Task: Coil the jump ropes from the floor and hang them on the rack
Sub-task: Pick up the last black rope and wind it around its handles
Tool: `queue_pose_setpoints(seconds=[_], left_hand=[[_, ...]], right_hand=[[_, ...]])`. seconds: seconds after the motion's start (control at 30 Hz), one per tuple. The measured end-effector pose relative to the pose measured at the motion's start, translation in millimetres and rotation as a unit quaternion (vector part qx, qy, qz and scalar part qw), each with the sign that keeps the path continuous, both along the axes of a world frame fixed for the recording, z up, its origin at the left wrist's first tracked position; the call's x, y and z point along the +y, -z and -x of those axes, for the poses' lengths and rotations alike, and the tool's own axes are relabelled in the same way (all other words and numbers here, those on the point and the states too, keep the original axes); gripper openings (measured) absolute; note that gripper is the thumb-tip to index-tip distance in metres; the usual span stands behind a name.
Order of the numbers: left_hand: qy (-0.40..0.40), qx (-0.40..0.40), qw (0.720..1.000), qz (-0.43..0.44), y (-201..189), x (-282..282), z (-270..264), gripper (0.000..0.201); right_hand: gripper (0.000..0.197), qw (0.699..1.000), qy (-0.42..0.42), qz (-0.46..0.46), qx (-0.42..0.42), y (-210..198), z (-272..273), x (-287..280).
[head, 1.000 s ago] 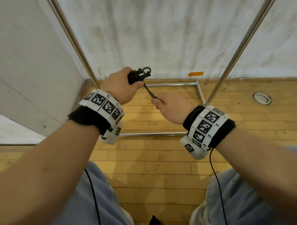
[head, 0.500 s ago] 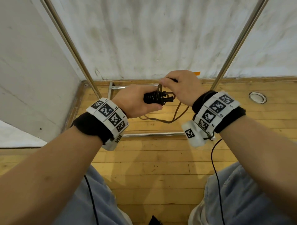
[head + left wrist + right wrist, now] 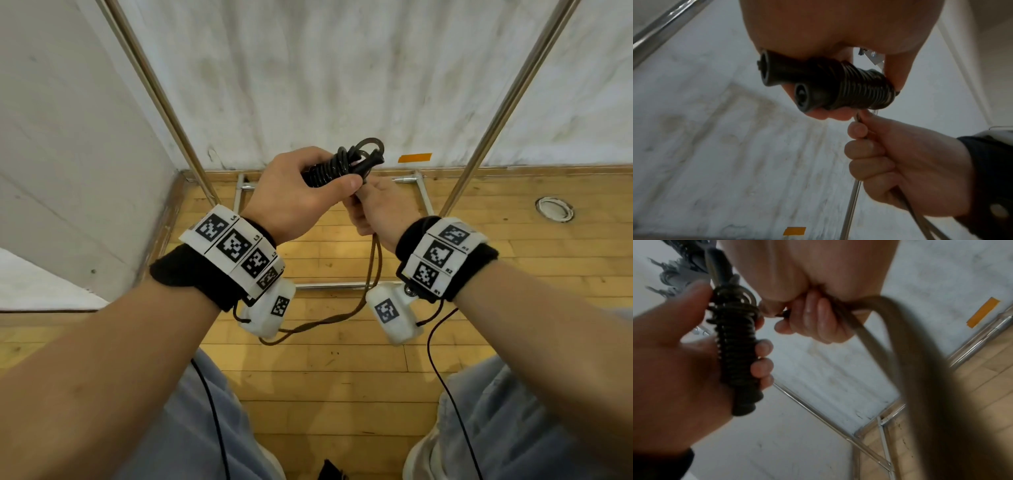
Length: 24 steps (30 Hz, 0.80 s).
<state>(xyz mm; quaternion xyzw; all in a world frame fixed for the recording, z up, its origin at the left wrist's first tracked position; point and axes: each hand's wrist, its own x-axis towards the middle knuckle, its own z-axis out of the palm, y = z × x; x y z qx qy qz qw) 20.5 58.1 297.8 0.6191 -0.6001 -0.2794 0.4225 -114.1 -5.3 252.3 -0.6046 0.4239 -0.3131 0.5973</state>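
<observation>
Left hand gripping rope-wound handles; right hand clenching loose rope just below, before rack.

A wooden plank floor carries the metal rack's base frame.

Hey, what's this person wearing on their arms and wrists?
Both forearms are bare, with no sleeves. The left wrist and the right wrist each carry a black fabric band topped by a curved white strip of square black-and-white tags. Under each hangs a white camera block, left and right, with its own tag. A thin black cable trails from each block.
</observation>
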Motion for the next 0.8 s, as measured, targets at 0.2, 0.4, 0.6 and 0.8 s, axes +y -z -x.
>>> queue_pose_setpoints(seconds=[0.2, 0.4, 0.6, 0.8], left_hand=[[-0.064, -0.047, 0.997, -0.007, 7.5, -8.0, -6.9, 0.035], [-0.136, -0.255, 0.957, -0.024, 26.3, -23.3, -28.6, 0.040], [-0.097, -0.440, 0.888, -0.089, 39.1, -28.4, -41.4, 0.042], [0.004, -0.441, 0.891, -0.112, 37.9, -24.4, -33.7, 0.036]], right_hand=[[0.044, 0.988, -0.024, 0.100, 0.116, 1.2, -2.6, 13.9], [0.020, 0.961, -0.093, 0.148, 0.216, 9.5, -11.5, 27.0], [0.016, 0.865, -0.174, 0.286, 0.373, -1.5, -2.4, 24.4], [0.026, 0.831, -0.140, 0.395, 0.365, -22.8, 11.2, 1.2]])
